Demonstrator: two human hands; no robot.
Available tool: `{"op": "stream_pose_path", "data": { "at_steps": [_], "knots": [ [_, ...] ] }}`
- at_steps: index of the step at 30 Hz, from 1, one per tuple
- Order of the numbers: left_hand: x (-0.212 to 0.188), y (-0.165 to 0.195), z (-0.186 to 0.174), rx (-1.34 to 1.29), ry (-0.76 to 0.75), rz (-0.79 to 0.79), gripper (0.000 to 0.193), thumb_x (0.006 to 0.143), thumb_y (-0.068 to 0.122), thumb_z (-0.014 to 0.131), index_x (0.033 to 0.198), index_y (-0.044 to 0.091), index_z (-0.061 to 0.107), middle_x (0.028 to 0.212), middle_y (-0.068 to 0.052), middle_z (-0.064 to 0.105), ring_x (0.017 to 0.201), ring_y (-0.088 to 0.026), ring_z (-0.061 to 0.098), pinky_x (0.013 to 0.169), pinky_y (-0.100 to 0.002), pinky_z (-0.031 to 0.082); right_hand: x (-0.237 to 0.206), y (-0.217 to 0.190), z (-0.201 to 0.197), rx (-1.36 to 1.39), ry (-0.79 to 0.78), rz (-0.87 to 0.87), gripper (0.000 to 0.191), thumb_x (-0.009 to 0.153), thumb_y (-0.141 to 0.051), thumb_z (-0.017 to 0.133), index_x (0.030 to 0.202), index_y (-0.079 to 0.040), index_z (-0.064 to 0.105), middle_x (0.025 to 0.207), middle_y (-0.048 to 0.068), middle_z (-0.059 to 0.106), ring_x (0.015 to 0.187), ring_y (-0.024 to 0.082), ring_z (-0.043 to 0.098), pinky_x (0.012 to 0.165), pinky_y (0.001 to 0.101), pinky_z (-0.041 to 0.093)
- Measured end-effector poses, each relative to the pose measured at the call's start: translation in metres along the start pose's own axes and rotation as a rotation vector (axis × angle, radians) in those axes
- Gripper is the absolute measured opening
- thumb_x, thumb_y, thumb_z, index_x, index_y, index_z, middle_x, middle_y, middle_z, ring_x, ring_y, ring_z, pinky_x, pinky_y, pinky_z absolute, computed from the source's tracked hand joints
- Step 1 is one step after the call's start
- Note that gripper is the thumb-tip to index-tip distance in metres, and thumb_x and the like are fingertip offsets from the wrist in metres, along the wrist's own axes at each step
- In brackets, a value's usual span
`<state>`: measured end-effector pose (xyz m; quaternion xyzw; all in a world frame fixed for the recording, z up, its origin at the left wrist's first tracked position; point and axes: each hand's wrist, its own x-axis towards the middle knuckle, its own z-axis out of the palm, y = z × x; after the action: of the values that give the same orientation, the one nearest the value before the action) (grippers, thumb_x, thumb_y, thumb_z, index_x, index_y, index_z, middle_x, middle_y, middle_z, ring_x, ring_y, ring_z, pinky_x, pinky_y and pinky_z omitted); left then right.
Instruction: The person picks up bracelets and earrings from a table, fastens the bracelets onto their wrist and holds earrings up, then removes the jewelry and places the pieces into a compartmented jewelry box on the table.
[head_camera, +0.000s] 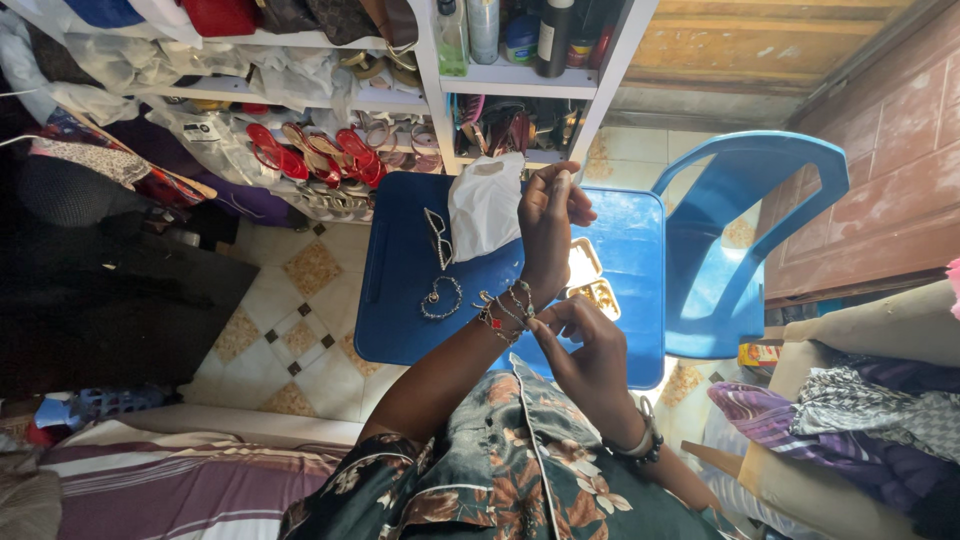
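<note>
Beaded bracelets (505, 312) circle the raised left hand (550, 225) at frame centre; right hand (590, 350) fingers pinch one narrowly, seemingly fastening it; next calls for steady, fine closing above the blue surface (400, 290).

Bracelets (505, 312): a stack of thin bands and chains on the left wrist, silver and gold toned, one with a red bead (exact count unclear). They sit bunched together at the wrist, wrapped around it, held up above the blue surface. The right fingers (560, 312) pinch at the bracelets on the side nearest them, touching the outermost one. Clasp state too small to tell.
</note>
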<state>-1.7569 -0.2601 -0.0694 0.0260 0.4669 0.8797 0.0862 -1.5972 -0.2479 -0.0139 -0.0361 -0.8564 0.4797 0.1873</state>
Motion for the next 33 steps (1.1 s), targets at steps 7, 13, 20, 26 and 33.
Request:
{"op": "stream_pose_path", "data": {
  "at_steps": [7,13,20,26,33],
  "knots": [
    [-0.001,0.004,-0.001,-0.006,-0.018,-0.044,0.025,0.108,0.022,0.049,0.12,0.004,0.061,0.077,-0.001,0.062,0.064,-0.01,0.063,0.061,-0.024,0.054,-0.004,0.019,-0.002,0.222,-0.084,0.139,0.015,0.089,-0.015,0.079,0.086,-0.004,0.069,0.076,0.001,0.066,0.068,0.006,0.061,0.063,0.0233,0.05],
    [-0.005,0.01,0.001,-0.003,-0.034,-0.063,0.025,0.108,0.022,0.049,0.121,0.004,0.061,0.077,-0.002,0.062,0.064,-0.01,0.063,0.061,-0.025,0.053,-0.007,0.036,-0.004,0.336,-0.149,0.19,0.015,0.088,-0.015,0.079,0.085,-0.004,0.07,0.078,-0.001,0.068,0.069,0.005,0.062,0.064,0.022,0.049],
    [-0.008,0.016,0.002,0.005,-0.045,-0.085,0.025,0.108,0.023,0.048,0.12,0.005,0.061,0.075,-0.001,0.063,0.063,-0.011,0.064,0.06,-0.025,0.054,-0.008,0.053,-0.007,0.613,-0.247,0.303,0.015,0.09,-0.014,0.078,0.09,-0.002,0.068,0.082,0.0,0.069,0.076,0.005,0.063,0.068,0.0223,0.051],
    [-0.01,0.016,0.001,0.0,-0.065,-0.099,0.025,0.109,0.023,0.049,0.12,0.005,0.062,0.075,-0.001,0.063,0.065,-0.011,0.064,0.062,-0.026,0.054,-0.011,0.059,-0.01,0.68,-0.269,0.313,0.015,0.091,-0.012,0.077,0.091,-0.001,0.067,0.083,0.001,0.068,0.077,0.007,0.062,0.068,0.0237,0.051],
    [-0.01,0.014,-0.004,-0.016,-0.123,-0.137,0.023,0.108,0.022,0.051,0.12,0.006,0.063,0.077,-0.001,0.063,0.066,-0.011,0.065,0.063,-0.026,0.054,-0.006,0.055,-0.011,0.567,-0.293,0.182,0.013,0.092,-0.011,0.076,0.09,-0.001,0.067,0.085,0.001,0.067,0.078,0.007,0.063,0.068,0.0236,0.05]
  ]
}}
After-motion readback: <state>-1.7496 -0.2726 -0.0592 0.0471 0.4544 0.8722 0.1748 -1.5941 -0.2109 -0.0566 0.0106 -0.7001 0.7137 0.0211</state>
